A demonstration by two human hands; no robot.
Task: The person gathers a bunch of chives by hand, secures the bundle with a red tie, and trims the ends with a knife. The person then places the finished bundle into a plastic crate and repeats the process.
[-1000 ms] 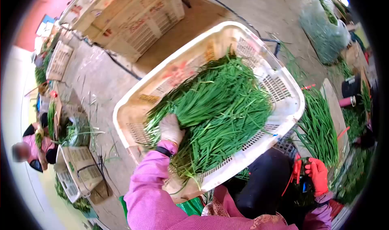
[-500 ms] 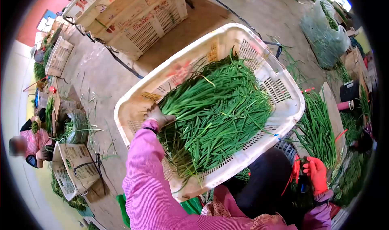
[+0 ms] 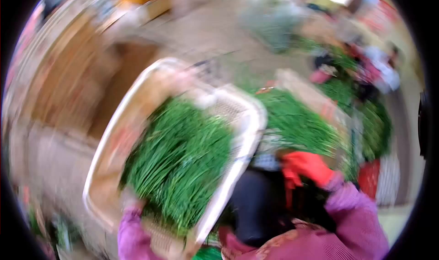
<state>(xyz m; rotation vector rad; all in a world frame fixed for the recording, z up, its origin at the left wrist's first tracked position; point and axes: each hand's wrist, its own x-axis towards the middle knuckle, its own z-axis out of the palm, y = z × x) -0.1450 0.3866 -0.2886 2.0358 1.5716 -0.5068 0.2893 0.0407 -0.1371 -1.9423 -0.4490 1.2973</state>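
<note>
Large white slotted plastic basket (image 3: 249, 125) lies obliquely, beside dark-clad knee (image 3: 249, 200). Long thin green stalks (image 3: 183, 159) heaped inside it. Left hand (image 3: 131, 198), pale-gloved, at heap's lower-left edge; blurred, cannot tell how far fingers open or whether they grip stalks. Right hand (image 3: 307, 166), red-gloved, outside basket, right of knee; fingers point downward, opening and hold cannot be told. Second green pile (image 3: 297, 125) beyond it, near basket.
</note>
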